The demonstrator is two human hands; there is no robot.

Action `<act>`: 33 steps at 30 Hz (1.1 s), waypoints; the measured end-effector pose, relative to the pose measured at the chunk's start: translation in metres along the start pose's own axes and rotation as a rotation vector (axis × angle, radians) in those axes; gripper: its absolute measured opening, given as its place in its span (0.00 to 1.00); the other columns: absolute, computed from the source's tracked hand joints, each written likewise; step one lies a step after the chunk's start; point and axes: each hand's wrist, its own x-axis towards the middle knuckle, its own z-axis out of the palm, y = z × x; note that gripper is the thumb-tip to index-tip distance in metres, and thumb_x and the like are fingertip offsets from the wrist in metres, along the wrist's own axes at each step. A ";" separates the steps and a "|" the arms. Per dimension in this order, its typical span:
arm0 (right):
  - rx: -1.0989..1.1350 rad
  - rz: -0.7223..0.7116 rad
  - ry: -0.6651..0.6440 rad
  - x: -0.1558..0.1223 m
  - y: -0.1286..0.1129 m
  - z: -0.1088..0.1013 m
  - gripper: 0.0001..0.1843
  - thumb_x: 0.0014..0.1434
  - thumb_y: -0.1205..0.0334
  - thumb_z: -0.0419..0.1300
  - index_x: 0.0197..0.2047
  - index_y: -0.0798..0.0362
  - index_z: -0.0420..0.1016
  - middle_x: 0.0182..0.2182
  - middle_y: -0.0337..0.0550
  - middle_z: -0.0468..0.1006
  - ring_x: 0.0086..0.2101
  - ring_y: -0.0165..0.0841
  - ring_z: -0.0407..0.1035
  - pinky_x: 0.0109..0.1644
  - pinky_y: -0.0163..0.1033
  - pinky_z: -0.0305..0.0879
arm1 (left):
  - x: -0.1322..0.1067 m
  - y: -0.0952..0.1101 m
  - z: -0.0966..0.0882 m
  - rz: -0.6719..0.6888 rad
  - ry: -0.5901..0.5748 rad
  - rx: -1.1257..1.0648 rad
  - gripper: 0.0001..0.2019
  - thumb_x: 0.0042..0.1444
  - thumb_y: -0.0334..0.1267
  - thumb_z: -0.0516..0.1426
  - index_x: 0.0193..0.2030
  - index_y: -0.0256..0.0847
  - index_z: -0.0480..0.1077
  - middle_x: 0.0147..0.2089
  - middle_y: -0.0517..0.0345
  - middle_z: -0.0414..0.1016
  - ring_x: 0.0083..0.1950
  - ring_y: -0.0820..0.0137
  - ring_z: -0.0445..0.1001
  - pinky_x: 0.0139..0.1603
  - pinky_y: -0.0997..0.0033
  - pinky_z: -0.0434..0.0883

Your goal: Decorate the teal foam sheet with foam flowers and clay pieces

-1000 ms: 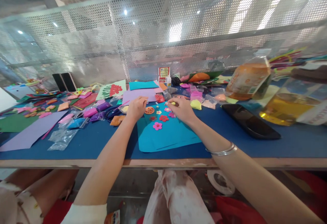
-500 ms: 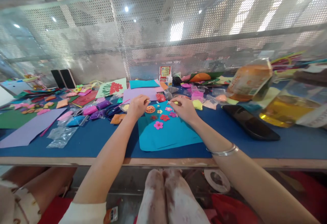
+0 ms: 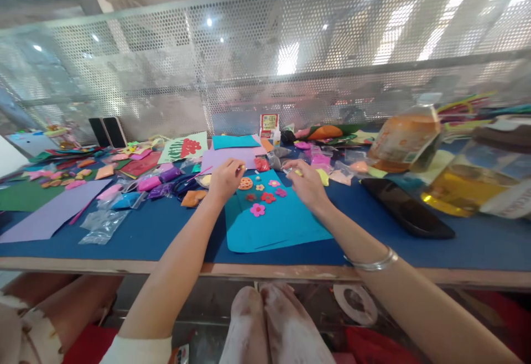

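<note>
My left hand (image 3: 227,180) is closed in a pinch above the left edge of a blue sheet (image 3: 277,231). A tiny yellowish bit shows at its fingertips, too small to name. My right hand (image 3: 309,184), also pinching, hovers over the sheet's upper right edge with a small piece of yellow clay (image 3: 297,172) between its fingers. Between the hands, small clay flowers lie on the sheet, among them a pink flower (image 3: 258,209), a red flower (image 3: 267,197) and a yellow flower (image 3: 260,187). An orange dotted disc (image 3: 245,183) is beside my left fingertips.
To the right lie a black phone (image 3: 406,207), a bottle of orange drink (image 3: 404,140) and a jar of yellow liquid (image 3: 473,170). Clay packets (image 3: 160,181) and a lilac sheet (image 3: 56,212) are on the left. Behind stands a perforated metal panel (image 3: 244,76). Another person's legs (image 3: 62,303) show at lower left.
My right hand has drawn a little to the right, away from the flowers. My left hand stays in nearly the same place, still pinching. The whole view has shifted slightly.
</note>
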 end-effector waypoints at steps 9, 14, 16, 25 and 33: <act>-0.588 -0.191 -0.426 -0.089 -0.002 -0.061 0.19 0.59 0.62 0.46 0.51 0.55 0.69 0.40 0.49 0.74 0.38 0.37 0.68 0.40 0.38 0.58 | 0.005 0.012 -0.012 -0.116 -0.057 -0.297 0.11 0.56 0.33 0.52 0.44 0.34 0.69 0.39 0.51 0.76 0.37 0.70 0.75 0.37 0.73 0.70; -0.692 -0.280 -0.443 -0.098 -0.001 -0.054 0.23 0.62 0.51 0.45 0.54 0.50 0.69 0.39 0.51 0.72 0.38 0.38 0.66 0.40 0.40 0.58 | -0.010 0.076 -0.017 0.099 -0.262 -0.377 0.09 0.56 0.40 0.54 0.39 0.40 0.72 0.39 0.56 0.77 0.41 0.69 0.74 0.43 0.68 0.71; -0.690 -0.271 -0.454 -0.095 -0.003 -0.052 0.22 0.62 0.51 0.45 0.51 0.50 0.71 0.37 0.50 0.73 0.38 0.38 0.66 0.39 0.40 0.58 | -0.018 0.093 -0.010 0.324 -0.365 -0.256 0.08 0.57 0.38 0.53 0.38 0.42 0.73 0.43 0.57 0.77 0.49 0.65 0.71 0.51 0.61 0.67; -0.636 -0.219 -0.376 -0.100 0.003 -0.053 0.20 0.62 0.53 0.46 0.44 0.54 0.74 0.36 0.47 0.75 0.38 0.37 0.67 0.40 0.41 0.55 | -0.058 0.111 -0.020 0.409 -0.542 -0.030 0.18 0.60 0.31 0.45 0.55 0.36 0.63 0.57 0.50 0.67 0.58 0.65 0.65 0.57 0.58 0.63; -0.608 -0.114 -0.409 -0.100 -0.005 -0.058 0.21 0.51 0.66 0.50 0.48 0.56 0.74 0.37 0.48 0.75 0.39 0.39 0.66 0.40 0.41 0.53 | -0.066 0.128 -0.028 0.362 -0.605 -0.012 0.21 0.62 0.42 0.44 0.58 0.33 0.60 0.61 0.44 0.59 0.63 0.62 0.58 0.61 0.56 0.61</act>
